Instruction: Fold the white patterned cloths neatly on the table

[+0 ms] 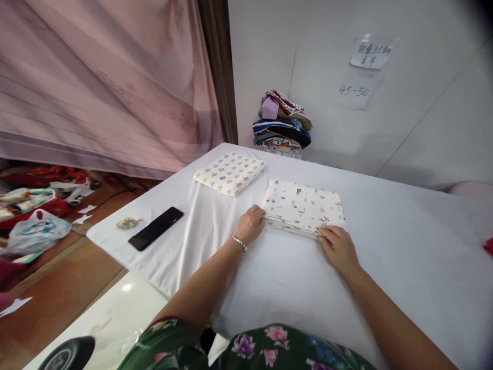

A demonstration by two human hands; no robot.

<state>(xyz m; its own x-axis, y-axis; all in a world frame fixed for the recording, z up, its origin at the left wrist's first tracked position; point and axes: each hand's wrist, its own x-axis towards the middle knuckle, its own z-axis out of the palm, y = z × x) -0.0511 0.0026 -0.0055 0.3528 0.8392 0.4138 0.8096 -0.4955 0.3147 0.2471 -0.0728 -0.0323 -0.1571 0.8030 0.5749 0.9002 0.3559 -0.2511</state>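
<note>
A folded white cloth [302, 203] with small scattered prints lies flat on the white-covered table [404, 246] in front of me. My left hand [251, 224], with a bracelet at the wrist, pinches its near left corner. At the near edge, toward the right corner, my right hand [339, 249] grips the layers between thumb and fingers. Both thumbs are partly hidden. Farther back and to the left rests a second folded cloth [230, 173], cream with grey prints, touched by neither hand.
A black phone [156, 228] and a small beige tangled bundle [128, 223] lie on the table's left side. Behind the far edge rises a stack of folded fabrics [283, 126]. A pink curtain [115, 77] hangs at left; bags [38, 231] sit on the floor.
</note>
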